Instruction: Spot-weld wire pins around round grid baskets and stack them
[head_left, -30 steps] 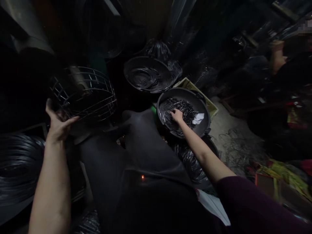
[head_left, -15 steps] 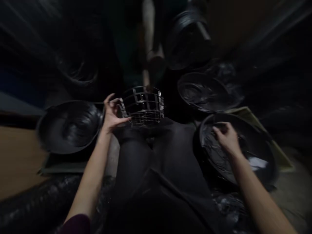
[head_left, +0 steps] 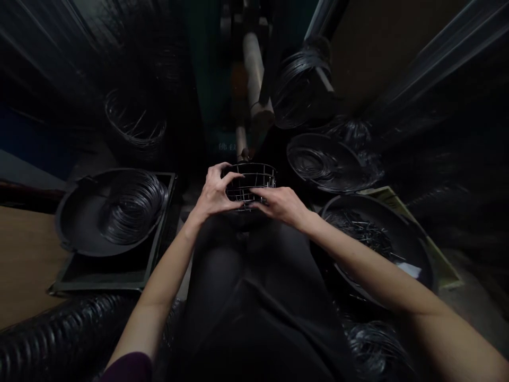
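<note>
A round wire basket (head_left: 256, 175) with rings and upright wires is held above my knees, below the tip of a machine arm (head_left: 241, 142). My left hand (head_left: 217, 193) wraps its thumb and fingers round the basket's left side. At the front right of the basket, my right hand (head_left: 280, 202) has thumb and fingers drawn together in a pinch against the wires. Whatever lies between those fingertips is too small to make out. Right of my knees, a dark pan (head_left: 417, 239) contains many short wire pieces (head_left: 366, 231) and a white scrap (head_left: 409, 269).
On the left, a pan (head_left: 77, 223) with stacked wire rings (head_left: 135, 207) rests on a crate (head_left: 107, 278). Another pan of rings (head_left: 312, 162) stands at the right back. Ring bundles (head_left: 135, 124) hang behind, and a long row of rings (head_left: 59, 334) lies lower left.
My right hand has come out of the pan of short wire pieces and across to the basket. My left hand and the basket have shifted slightly right and lower in view.
</note>
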The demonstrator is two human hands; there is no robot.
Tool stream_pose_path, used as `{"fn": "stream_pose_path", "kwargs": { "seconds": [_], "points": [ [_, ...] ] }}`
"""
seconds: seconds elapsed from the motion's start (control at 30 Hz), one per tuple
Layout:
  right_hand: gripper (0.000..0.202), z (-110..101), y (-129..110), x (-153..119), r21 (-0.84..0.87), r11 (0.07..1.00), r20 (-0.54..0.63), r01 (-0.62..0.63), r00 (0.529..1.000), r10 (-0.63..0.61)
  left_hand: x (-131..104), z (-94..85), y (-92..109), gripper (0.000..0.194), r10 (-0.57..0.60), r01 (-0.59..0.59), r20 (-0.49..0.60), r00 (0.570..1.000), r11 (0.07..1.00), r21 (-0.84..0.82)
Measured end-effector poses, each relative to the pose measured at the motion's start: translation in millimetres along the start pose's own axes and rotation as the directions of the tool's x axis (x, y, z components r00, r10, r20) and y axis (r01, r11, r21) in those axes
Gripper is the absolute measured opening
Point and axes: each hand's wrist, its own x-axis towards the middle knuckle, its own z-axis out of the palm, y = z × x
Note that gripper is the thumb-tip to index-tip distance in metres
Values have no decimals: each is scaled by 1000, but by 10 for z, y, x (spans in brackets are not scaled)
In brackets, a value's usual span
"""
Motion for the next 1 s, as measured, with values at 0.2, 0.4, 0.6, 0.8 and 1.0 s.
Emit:
{"fn": "stream_pose_path", "kwargs": {
  "seconds": [0.2,0.4,0.6,0.8,1.0],
  "points": [
    [34,-8,83,39,-309,942,8,130,991,-134,116,83,-80,65,-19,17,-36,999,997,-71],
    [33,-33,180,153,-338,925,-23,174,981,-193,219,73,-130,64,-44,40,-35,998,994,-102],
    [34,-99,155,302,-354,919,-17,175,981,-194,318,24,-190,66,-57,52,-44,997,994,-96],
    [32,-87,203,235,-233,962,-96,146,980,-172,364,-1,-231,64,-74,70,-21,997,989,-129],
    [17,6,333,230,-161,987,-330,6,942,-60,496,-5,-302,63,-118,113,-26,993,981,-155]
  ]
}}
